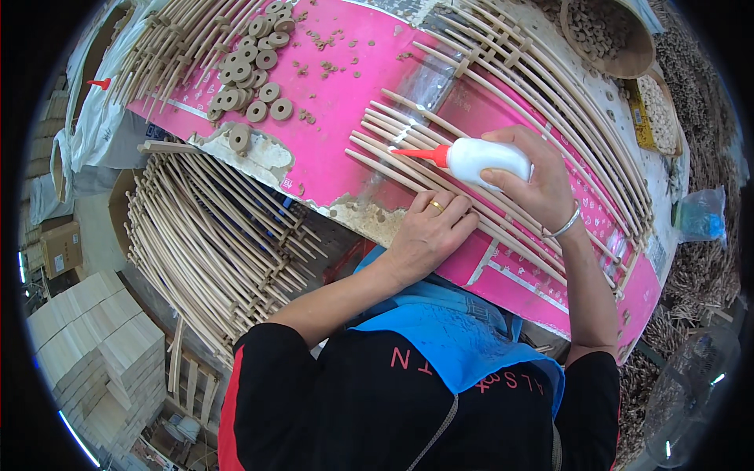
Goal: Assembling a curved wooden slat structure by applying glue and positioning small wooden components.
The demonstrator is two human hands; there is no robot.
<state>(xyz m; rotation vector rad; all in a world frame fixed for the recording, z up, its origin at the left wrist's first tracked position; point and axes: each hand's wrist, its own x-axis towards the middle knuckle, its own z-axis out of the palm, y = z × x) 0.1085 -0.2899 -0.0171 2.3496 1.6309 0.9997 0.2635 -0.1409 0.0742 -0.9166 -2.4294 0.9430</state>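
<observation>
Gluing the wooden sticks (408,145): your right hand (534,184) grips the glue bottle (481,159), left hand (428,231) pressing sticks flat just below its nozzle; next, squeeze steadily.

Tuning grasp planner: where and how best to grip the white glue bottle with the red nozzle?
Grip the white glue bottle around its fat body, coming from above and the butt end, as the right hand does. It lies near horizontal, its red nozzle pointing left at the wooden sticks.

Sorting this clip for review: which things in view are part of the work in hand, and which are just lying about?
In use: right hand, white glue bottle, left hand, row of thin wooden sticks.
Lying about: wooden rings, stacked stick frames, basket, wood blocks.
</observation>
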